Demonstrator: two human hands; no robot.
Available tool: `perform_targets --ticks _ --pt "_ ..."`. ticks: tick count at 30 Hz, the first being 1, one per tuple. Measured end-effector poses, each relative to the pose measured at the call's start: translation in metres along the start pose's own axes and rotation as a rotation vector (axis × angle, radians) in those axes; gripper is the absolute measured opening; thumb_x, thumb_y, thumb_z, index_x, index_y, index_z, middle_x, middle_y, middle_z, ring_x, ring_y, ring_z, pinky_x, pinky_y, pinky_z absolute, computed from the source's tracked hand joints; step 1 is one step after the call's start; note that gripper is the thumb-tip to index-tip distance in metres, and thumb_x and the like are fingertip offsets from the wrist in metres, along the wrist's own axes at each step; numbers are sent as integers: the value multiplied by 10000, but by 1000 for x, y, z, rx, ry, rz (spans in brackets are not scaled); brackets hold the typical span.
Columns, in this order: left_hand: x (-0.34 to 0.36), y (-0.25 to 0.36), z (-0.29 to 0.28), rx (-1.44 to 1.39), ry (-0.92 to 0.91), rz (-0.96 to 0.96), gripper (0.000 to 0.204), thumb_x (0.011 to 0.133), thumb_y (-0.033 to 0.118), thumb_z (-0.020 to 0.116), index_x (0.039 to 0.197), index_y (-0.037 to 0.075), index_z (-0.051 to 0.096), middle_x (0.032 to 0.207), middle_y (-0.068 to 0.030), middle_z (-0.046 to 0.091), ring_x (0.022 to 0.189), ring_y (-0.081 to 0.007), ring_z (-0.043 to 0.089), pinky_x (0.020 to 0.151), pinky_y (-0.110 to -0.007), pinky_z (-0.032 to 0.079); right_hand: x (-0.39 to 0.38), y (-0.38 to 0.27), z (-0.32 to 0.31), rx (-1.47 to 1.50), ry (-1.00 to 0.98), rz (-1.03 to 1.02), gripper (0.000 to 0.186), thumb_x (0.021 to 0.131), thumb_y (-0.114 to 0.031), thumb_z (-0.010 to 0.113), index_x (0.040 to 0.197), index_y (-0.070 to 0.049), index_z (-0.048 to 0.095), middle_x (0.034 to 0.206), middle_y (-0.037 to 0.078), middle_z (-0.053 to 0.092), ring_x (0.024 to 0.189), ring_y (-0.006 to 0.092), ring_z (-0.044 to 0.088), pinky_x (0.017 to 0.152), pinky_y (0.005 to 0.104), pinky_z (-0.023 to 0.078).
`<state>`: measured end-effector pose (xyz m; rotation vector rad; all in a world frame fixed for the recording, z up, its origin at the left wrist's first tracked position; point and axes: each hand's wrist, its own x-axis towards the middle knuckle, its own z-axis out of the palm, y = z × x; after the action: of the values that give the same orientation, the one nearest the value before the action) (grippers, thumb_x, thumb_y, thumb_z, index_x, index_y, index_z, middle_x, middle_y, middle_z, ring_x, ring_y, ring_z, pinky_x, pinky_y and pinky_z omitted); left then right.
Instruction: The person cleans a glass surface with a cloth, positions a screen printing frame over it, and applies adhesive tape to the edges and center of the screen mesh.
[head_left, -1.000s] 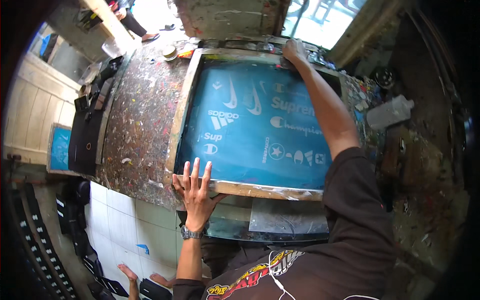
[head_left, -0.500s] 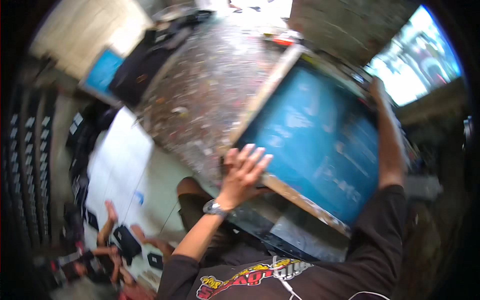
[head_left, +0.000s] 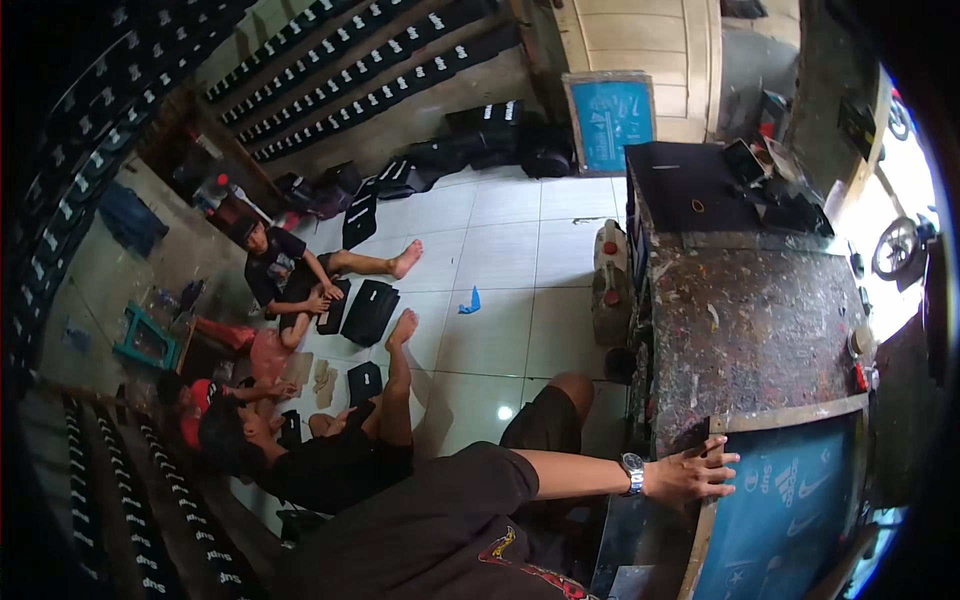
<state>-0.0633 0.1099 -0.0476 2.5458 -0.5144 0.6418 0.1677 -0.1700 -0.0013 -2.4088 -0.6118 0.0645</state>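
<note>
Blue printing screen on the bench, left hand parked on its corner

So the screen is lying on the paint-splattered bench, bottom right of the view, with its lower part cut off by the picture edge. It's a wooden frame around blue mesh with pale logo shapes on it. The left hand rests on the frame near a corner, fingers loosely spread and reaching over the wood onto the mesh side. Silver watch on that wrist. Can't tell what the right hand is up to, it's out of view.

Just past the frame, near the bench's far edge, there's a small round tin and something red-orange beside it. A dark sheet covers the other end of the bench. Further back, a smaller blue screen leans upright by a pale door. Folks are sitting on the white tile floor around black folded pieces.
</note>
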Motion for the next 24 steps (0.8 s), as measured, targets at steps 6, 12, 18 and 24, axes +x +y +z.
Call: perform_targets --ticks 6,12,18,24 --pt "5 4 7 20 20 1 663 571 151 774 1211 125 602 1217 -88 557 1400 -319 362 1220 -617 105 11 -5 8 -8 -39 -4 338 920 -233 596 1022 78 682 935 237 701 840 307 699 750 456 553" --pt "7 3 -8 -93 -30 -31 716 530 258 840 1193 126 607 1204 -91 550 1378 -330 380 1218 -625 117 21 -10 17 -3 -66 -12 351 915 -247 601 1035 73 682 950 232 701 847 304 698 756 455 553" --pt "2 -3 7 21 14 18 762 488 326 871 1171 122 601 1187 -92 546 1366 -329 387 1217 -625 123 23 -10 23 -12 -74 -8 364 911 -260 607 1048 68 682 964 228 702 854 301 698 761 453 554" --pt "6 -3 3 3 19 34 762 469 320 873 1153 125 601 1183 -85 546 1360 -330 390 1215 -630 112 21 0 18 -29 -71 13 378 906 -274 612 1061 63 683 979 223 702 861 297 697 767 451 554"
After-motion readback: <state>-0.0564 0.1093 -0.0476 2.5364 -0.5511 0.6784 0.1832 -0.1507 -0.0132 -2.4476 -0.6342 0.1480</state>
